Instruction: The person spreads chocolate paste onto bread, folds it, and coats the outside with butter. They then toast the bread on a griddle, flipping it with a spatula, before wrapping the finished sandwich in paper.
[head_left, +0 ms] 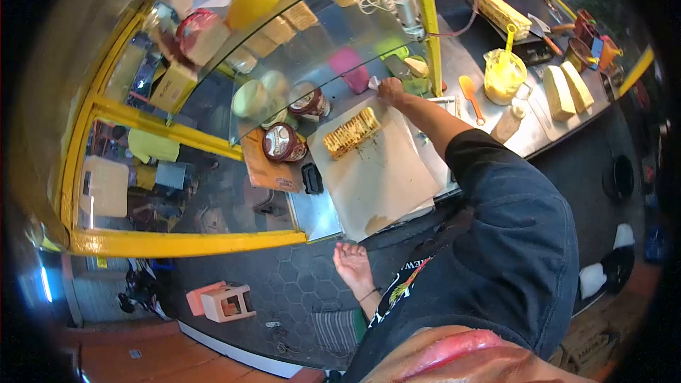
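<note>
Your right hand pinches a small white scrap at the far corner of the paper. The bread, golden and ridged, lies on the paper just beside that hand. Your left hand hangs open and loose.

The grilled bread lies on the paper sheet, toward its far end; the sheet lies on the counter. A near jar and a far jar stand just left of it; a spatula and a jug lie to its right.
</note>
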Tool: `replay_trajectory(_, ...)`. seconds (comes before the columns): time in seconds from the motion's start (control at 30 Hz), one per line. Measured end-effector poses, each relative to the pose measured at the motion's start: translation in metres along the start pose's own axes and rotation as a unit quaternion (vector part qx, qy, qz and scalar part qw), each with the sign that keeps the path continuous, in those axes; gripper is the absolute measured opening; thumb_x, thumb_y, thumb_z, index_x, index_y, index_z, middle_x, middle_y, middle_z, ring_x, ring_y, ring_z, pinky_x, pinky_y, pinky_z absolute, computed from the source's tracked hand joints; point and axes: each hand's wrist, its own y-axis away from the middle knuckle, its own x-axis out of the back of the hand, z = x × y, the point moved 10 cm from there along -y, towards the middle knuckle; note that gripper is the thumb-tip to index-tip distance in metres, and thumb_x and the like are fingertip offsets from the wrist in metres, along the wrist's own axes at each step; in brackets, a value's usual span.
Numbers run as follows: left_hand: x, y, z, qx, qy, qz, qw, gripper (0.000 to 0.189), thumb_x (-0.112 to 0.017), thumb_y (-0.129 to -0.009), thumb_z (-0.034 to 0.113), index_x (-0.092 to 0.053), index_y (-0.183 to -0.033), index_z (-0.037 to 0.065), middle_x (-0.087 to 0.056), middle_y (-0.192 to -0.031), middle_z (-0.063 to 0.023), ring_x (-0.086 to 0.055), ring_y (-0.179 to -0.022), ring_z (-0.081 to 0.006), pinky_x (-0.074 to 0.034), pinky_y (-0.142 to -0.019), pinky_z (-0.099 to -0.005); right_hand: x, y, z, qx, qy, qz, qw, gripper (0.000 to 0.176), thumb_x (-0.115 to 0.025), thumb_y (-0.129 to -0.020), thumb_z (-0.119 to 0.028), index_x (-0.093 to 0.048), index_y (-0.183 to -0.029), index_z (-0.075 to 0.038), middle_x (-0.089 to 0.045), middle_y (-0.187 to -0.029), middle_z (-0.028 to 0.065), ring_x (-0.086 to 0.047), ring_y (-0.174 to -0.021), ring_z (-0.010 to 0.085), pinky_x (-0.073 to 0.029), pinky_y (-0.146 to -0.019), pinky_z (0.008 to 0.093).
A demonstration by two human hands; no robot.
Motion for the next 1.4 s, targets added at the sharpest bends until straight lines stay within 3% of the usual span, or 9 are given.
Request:
replay_trajectory(0.4, -0.059, -0.004, -0.046, 0.027, -0.097, -0.008, 0.995, 0.024, -0.047, -0.1, 0.029, -0.06, -0.099, 0.008, -0.05, -0.073, 0.0006, -0.044, -0.065, -0.0128, -0.038, -0.065, -0.029, 0.059, 0.074, -0.009, 0.062, -0.166, 0.084, 0.981, 0.022, -0.064, -0.075, -0.022, -0.073, -0.088, -0.006, -0.071, -0.093, 0.0182, -0.07, -0.085, 0.0335, -0.057, -0.071, 0.0435)
replay_trajectory(0.57, -0.191, 0.003, -0.143, 0.138, -0.273, -0.233, 0.923, 0.038, -0.042, -0.103, 0.035, -0.06, -0.1, 0.002, -0.051, -0.068, -0.0027, -0.046, -0.061, -0.0135, -0.041, -0.066, -0.0299, 0.184, 0.269, 0.027, 0.276, -0.42, -0.18, 0.846, 0.032, -0.06, -0.091, -0.032, -0.065, -0.107, -0.005, -0.067, -0.076, 0.0125, -0.066, -0.068, 0.0224, -0.052, -0.057, 0.0356)
replay_trajectory(0.67, -0.296, 0.063, -0.217, 0.127, -0.43, -0.452, 0.771, 0.043, -0.038, -0.104, 0.035, -0.061, -0.107, -0.002, -0.061, -0.075, -0.0094, -0.057, -0.069, -0.0164, -0.045, -0.069, -0.0302, 0.204, 0.335, 0.145, 0.248, -0.53, -0.217, 0.781, 0.034, -0.058, -0.096, -0.026, -0.062, -0.116, 0.0, -0.066, -0.089, 0.0051, -0.06, -0.065, 0.0114, -0.048, -0.052, 0.0258)
replay_trajectory(0.83, -0.369, 0.133, -0.398, 0.254, -0.406, -0.647, 0.594, 0.04, -0.038, -0.105, 0.028, -0.058, -0.119, -0.005, -0.065, -0.089, -0.0123, -0.061, -0.079, -0.0182, -0.05, -0.078, -0.031, 0.189, 0.398, 0.483, -0.135, -0.492, 0.213, 0.834, 0.027, -0.056, -0.095, -0.028, -0.067, -0.104, -0.004, -0.067, -0.085, 0.0037, -0.063, -0.079, 0.0126, -0.048, -0.068, 0.0279)
replay_trajectory(0.9, -0.372, 0.137, -0.497, 0.358, -0.399, -0.582, 0.611, 0.038, -0.039, -0.105, 0.025, -0.055, -0.124, -0.004, -0.066, -0.098, -0.0138, -0.063, -0.085, -0.0193, -0.05, -0.083, -0.0308, 0.146, 0.447, 0.62, -0.262, -0.338, 0.391, 0.815, 0.027, -0.055, -0.095, -0.028, -0.068, -0.096, -0.005, -0.067, -0.083, 0.0023, -0.063, -0.077, 0.013, -0.048, -0.067, 0.0292)
replay_trajectory(1.03, -0.332, 0.103, -0.728, 0.318, -0.547, -0.462, 0.621, 0.065, -0.049, -0.099, 0.04, -0.031, -0.143, -0.005, -0.044, -0.14, -0.0255, -0.05, -0.125, -0.0287, -0.042, -0.103, -0.0348, -0.047, 0.471, 0.803, -0.423, -0.432, 0.226, 0.764, 0.036, -0.056, -0.092, -0.034, -0.069, -0.098, -0.002, -0.071, -0.093, 0.0135, -0.066, -0.084, 0.0225, -0.05, -0.072, 0.0341)
replay_trajectory(1.13, -0.331, 0.091, -0.818, 0.137, -0.581, -0.427, 0.679, 0.085, -0.052, -0.097, 0.041, -0.008, -0.148, -0.01, -0.017, -0.151, -0.0342, -0.014, -0.145, -0.0368, -0.011, -0.118, -0.0371, -0.039, 0.479, 0.739, -0.39, -0.665, 0.161, 0.616, 0.033, -0.056, -0.093, -0.035, -0.07, -0.097, -0.005, -0.068, -0.083, 0.0072, -0.062, -0.076, 0.0148, -0.047, -0.064, 0.0276)
replay_trajectory(1.23, -0.343, 0.063, -0.837, -0.034, -0.634, -0.313, 0.707, 0.084, -0.052, -0.097, 0.039, -0.007, -0.147, -0.011, -0.021, -0.15, -0.034, -0.024, -0.142, -0.0372, -0.021, -0.115, -0.0379, -0.044, 0.458, 0.742, -0.331, -0.626, 0.13, 0.695, 0.036, -0.057, -0.093, -0.036, -0.069, -0.094, -0.001, -0.066, -0.081, 0.0054, -0.059, -0.074, 0.0122, -0.047, -0.063, 0.0302)
replay_trajectory(1.4, -0.322, 0.021, -0.851, 0.008, -0.602, -0.24, 0.762, 0.064, -0.047, -0.1, 0.032, -0.025, -0.143, -0.01, -0.041, -0.138, -0.03, -0.048, -0.122, -0.0368, -0.034, -0.105, -0.0401, -0.063, 0.446, 0.732, -0.379, -0.683, 0.029, 0.623, 0.035, -0.056, -0.095, -0.034, -0.069, -0.095, -0.002, -0.062, -0.078, 0.0019, -0.054, -0.065, 0.0079, -0.04, -0.053, 0.0253)
